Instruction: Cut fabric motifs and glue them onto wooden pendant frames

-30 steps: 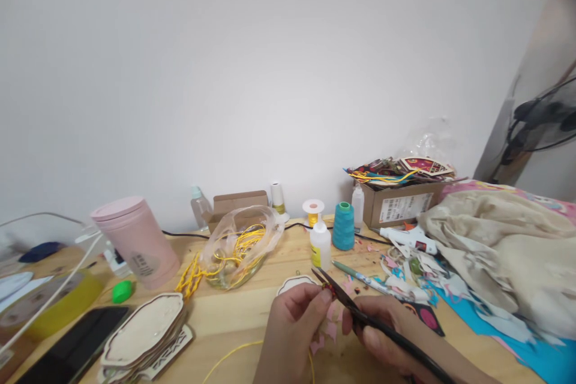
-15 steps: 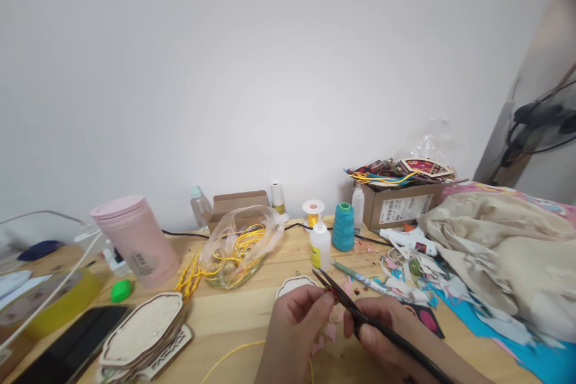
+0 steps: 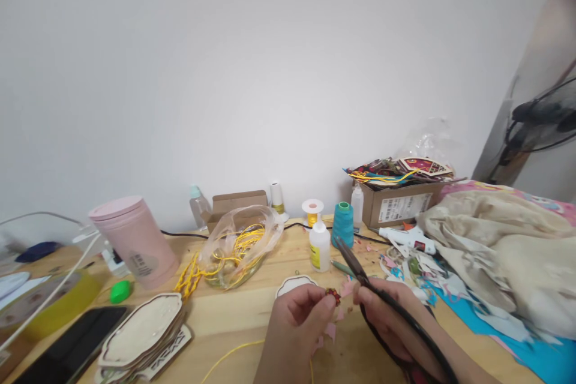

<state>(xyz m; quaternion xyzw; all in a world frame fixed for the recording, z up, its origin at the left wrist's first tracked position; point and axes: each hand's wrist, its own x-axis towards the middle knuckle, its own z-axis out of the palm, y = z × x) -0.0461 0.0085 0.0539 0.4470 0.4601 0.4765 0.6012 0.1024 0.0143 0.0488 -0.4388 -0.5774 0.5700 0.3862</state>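
From where I stand, the person's left hand (image 3: 299, 319) pinches a small red-and-dark patterned piece (image 3: 333, 296) between thumb and forefinger, its outer edge poking out past the fingertips. The fingers hide much of it, so I can't say for certain what it is. The right hand (image 3: 389, 323) is closed around a pair of black-handled scissors (image 3: 359, 272); their blades slant up and to the left, pointing beyond the pinched piece and apart from it, with the tips in front of the cone of teal thread (image 3: 344, 223).

Pink scraps (image 3: 331, 330) lie on the surface (image 3: 243, 318) between the two hands. A pale wooden plaque (image 3: 294, 282) sits just beyond the left hand, partly covered by it, and a yellow cord (image 3: 231, 350) curves out to that hand's left. Farther beyond both hands stands a white squeeze bottle (image 3: 320, 250) with a yellow label, and a green pen (image 3: 341, 267) lies near it, partly behind the scissors.

Well to the left of the hands are a stack of similar plaques (image 3: 141, 327) and a clear bag (image 3: 265, 231) with yellow cords. Past the right hand, a white glue gun (image 3: 405, 239) rests near loose cuttings (image 3: 407, 288) and rumpled beige cloth (image 3: 490, 240).
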